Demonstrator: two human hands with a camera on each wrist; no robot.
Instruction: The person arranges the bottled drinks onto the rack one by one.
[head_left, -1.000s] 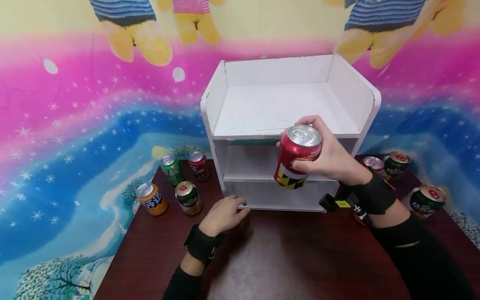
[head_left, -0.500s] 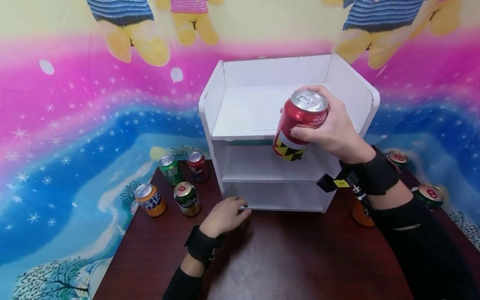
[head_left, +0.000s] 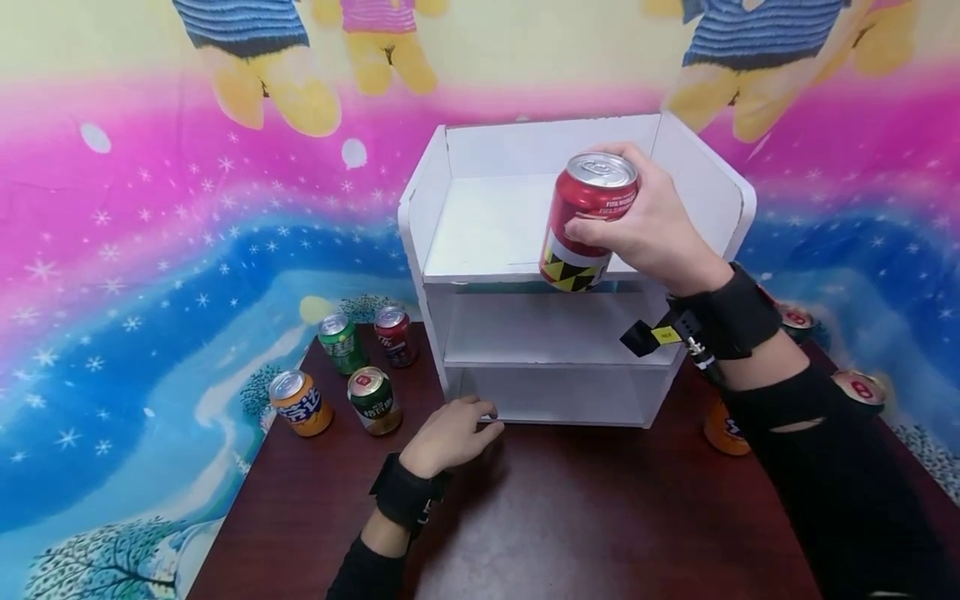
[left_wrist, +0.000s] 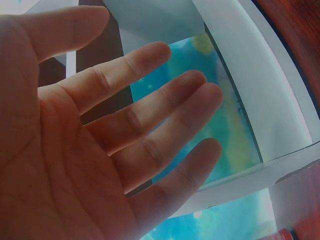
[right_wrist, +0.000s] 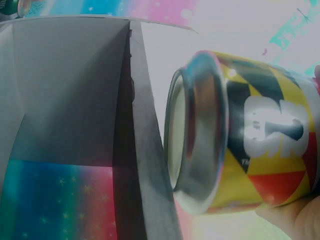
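Note:
A red soda can (head_left: 588, 221) with a yellow-and-black patterned base is gripped by my right hand (head_left: 652, 217), thumb in front and fingers behind. It stands nearly upright, overlapping the top shelf's front edge in the head view. In the right wrist view, the can's metal bottom (right_wrist: 200, 135) shows close to the shelf board's edge (right_wrist: 155, 150). My left hand (head_left: 450, 433) holds nothing and hovers by the lower left front of the white shelf unit (head_left: 517, 225). Seen from the left wrist, its palm (left_wrist: 65, 165) is turned to the camera with fingers spread.
Left of the shelf stand a green can (head_left: 342, 346), a dark red can (head_left: 396, 337), an orange can (head_left: 302, 404) and a dark green can (head_left: 375, 402). On the right, another orange can (head_left: 726, 429) and a dark green can (head_left: 858, 390) are partly behind my right arm.
My right hand has raised the red soda can from in front of the middle compartment to the height of the top shelf. The left hand has stayed nearly still.

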